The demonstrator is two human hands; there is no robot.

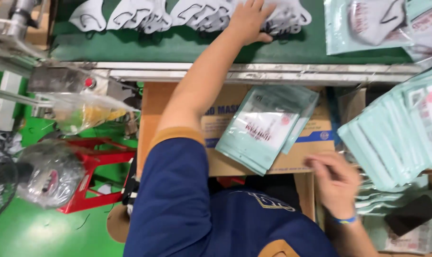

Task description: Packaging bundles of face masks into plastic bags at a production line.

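Note:
My left hand (249, 20) reaches far up onto the green conveyor belt (187, 45) and rests flat, fingers spread, on a row of white face masks (139, 14). My right hand (335, 181) hovers low at the right, blurred, fingers apart, beside a fanned stack of teal mask pouches (397, 133). A small pile of teal pouches (266, 126) lies on a cardboard box (235, 164) between my arms. I cannot see anything gripped in either hand.
More filled pouches (368, 24) lie on the belt at top right. A metal rail (254, 71) edges the belt. A red plastic stool (99, 166), clear plastic bags (49, 173) and machine parts (16, 24) stand at left on a green floor. A black phone (412, 215) lies at right.

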